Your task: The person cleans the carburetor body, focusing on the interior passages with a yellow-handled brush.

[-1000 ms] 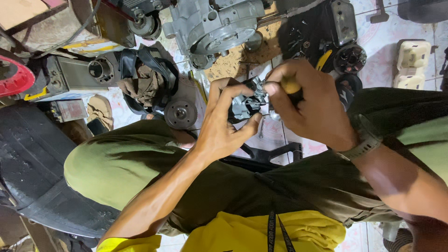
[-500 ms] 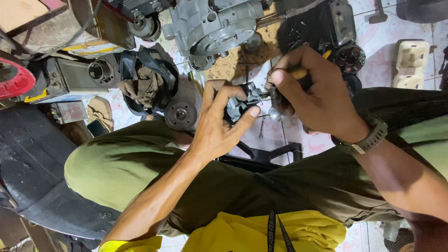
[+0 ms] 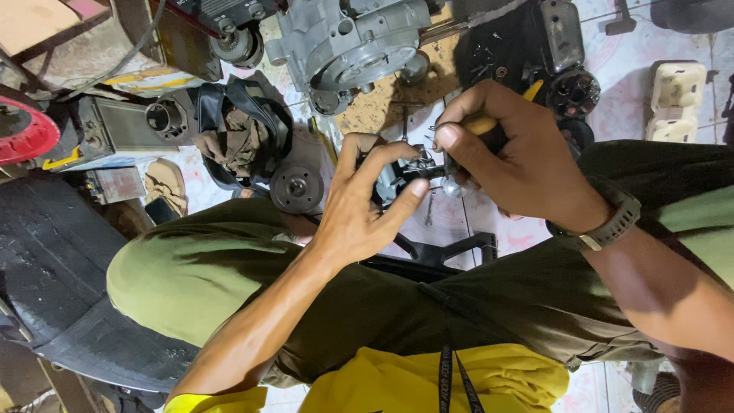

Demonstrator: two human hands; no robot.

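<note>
Left hand sits over the lap, fingers spread and curled, fingertips pinching a small dark metal part held above the tiled floor. Thumb presses in from below; the grip is closed on the part, though the part is mostly hidden behind the fingers and its shape is hard to make out.

Right hand is wrapped shut around a tool with a yellow-and-black handle, probably a screwdriver. Its tip end points at the small part, close to or touching it. A dark wristwatch sits on that wrist.

Change over the last second: the right hand has shifted along the part and rolled slightly, and the left fingers have opened wider around the piece. The two hands remain close together, so the work on the part looks ongoing, with the tool re-seated rather than withdrawn.

Surroundings: a grey engine casing lies on the floor beyond the hands, toward the top edge of the view. A round pulley-like disc rests just left of the left hand. A red wheel rim shows at the far left edge. Olive trousers and a yellow shirt fill the near side.
</note>
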